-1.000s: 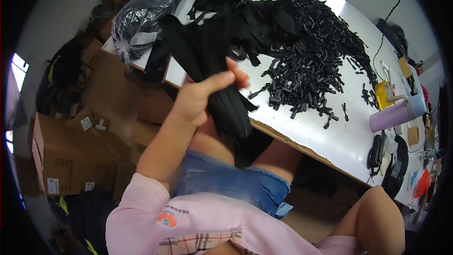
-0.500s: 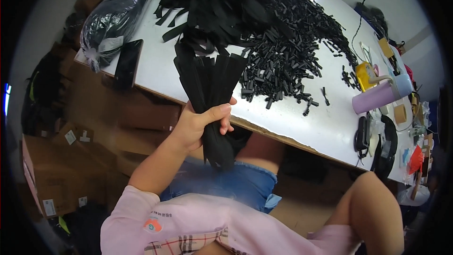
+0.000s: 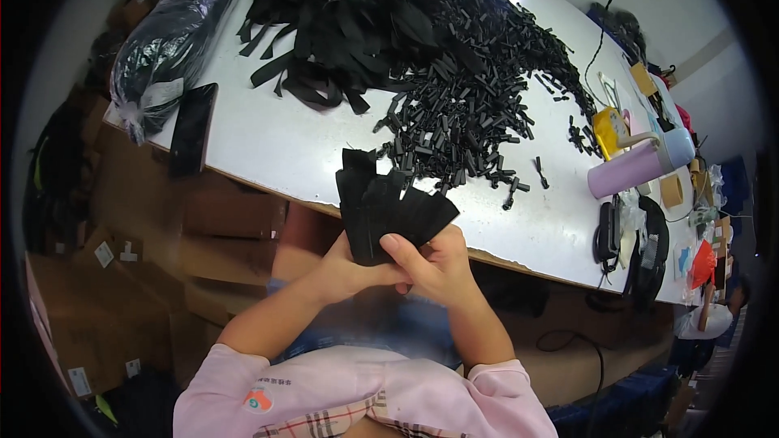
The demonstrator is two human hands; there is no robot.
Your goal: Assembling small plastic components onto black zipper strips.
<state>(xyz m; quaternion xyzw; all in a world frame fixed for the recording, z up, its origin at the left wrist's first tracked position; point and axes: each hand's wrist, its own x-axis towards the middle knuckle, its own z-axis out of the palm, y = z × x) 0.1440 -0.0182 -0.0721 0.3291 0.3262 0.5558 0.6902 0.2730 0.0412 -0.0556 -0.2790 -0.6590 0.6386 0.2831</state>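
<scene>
A fanned bundle of flat, matt black fabric strips (image 3: 369, 211) is held up at the table's near edge, in front of the person's lap, its cut ends spread away from the body. From where I stand it looks light and soft, limp in a single layer but a little stiffer where the strips lie stacked. I'd expect no fragility, though single layers could slide over one another if the squeeze slackened. The sensible hold is low on the bundle, where the strips gather, leaving the fan free.

Both hands are there. The left hand (image 3: 345, 272) cups the gathered part from the left; its fingertips are hidden behind, so I can't tell how they lie. The right hand (image 3: 442, 272) pinches from the other side, thumb pressed flat on the front strips, fingers bent behind and partly hidden.

Just beyond lies a broad spill of small black stick-like pieces (image 3: 466, 113), and beside it a tangled heap of loose black fabric strips (image 3: 324, 40), both on a glossy white tabletop (image 3: 272, 154). Farther left rest a flat black rectangular slab (image 3: 193, 130) and a dark bundle in clear plastic wrap (image 3: 166, 49); off right, a lilac cylindrical bottle with a pale blue lid (image 3: 625, 172) lies near a yellow packet (image 3: 607, 131).
</scene>
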